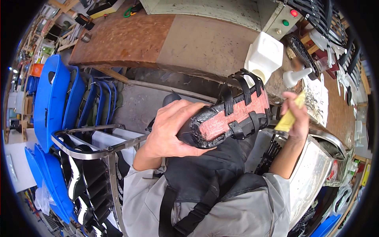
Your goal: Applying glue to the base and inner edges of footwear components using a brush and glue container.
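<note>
Busy shoe workshop here, with a brown workbench (130, 39) running across the top of the view and a metal rack (106, 149) on the left full of black-and-white shoes (75, 177). The piece being worked is a black strappy sandal (219, 127), bottom up, held over the lap just this side of the bench. Left hand (171, 128) has it wrapped around one end, thumb and fingers on opposite sides, so a firm grip. Right hand (299, 116) is curled around a flat yellow strip (287, 120), just beside the sandal's far end; that hand is blurry, so I can't say whether the strip is a tool or a bit of material. My guess at the step: prepping or sticking down the underside, since the black straps (227, 99) lap over onto the pinkish base and the rim near the left hand looks rough and shiny. If so, the next move calls for keeping that left grip steady, bringing the yellow strip in squarely and not dragging any strap ends out of line.
</note>
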